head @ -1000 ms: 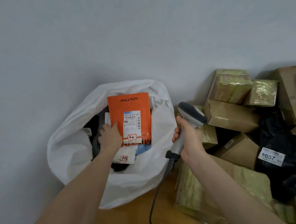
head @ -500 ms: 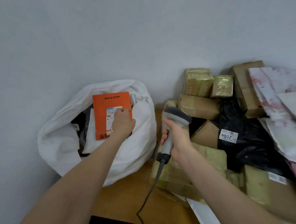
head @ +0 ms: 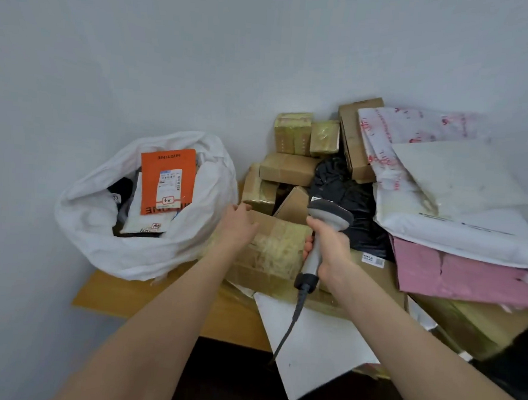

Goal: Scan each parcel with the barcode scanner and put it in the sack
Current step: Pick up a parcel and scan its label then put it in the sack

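The white sack stands open at the left on the wooden table. An orange MISTINE parcel lies on top inside it, label up, over other parcels. My left hand is on the left corner of a large taped cardboard box just right of the sack, fingers curled over its far edge. My right hand grips the handle of the grey barcode scanner above the same box, head pointing away from me. Its cable hangs down towards me.
Behind and to the right lies a heap of parcels: small taped boxes, a black bag, white mailers and a pink mailer. A white sheet overhangs the table's front edge. A grey wall stands close behind.
My left hand let go of the orange parcel, which now rests in the sack, and moved right onto the large cardboard box. The view swung right; the scanner stays in my right hand.
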A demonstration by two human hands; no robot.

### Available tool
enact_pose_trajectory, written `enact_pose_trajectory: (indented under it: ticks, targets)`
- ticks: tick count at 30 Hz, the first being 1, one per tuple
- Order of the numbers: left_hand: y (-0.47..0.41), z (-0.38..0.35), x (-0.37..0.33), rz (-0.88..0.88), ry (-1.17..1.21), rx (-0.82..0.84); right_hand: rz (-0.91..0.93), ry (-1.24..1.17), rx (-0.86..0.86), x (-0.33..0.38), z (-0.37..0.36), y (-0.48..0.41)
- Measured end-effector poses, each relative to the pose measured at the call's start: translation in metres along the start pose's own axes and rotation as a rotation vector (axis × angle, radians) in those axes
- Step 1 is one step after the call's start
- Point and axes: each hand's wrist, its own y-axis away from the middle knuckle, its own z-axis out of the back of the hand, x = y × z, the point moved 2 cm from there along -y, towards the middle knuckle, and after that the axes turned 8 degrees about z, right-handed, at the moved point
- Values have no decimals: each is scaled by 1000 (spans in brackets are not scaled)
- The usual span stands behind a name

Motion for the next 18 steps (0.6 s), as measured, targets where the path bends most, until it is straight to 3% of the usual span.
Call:
enact_pose_trajectory:
  ticks: [6, 18]
  targets:
    - [-8, 0, 27, 135, -130, -40, -70, 7, -13, -7, 21, -22]
    - [-57, 3, 57, 384, 177, 118, -73, 54, -39, -30, 1, -62]
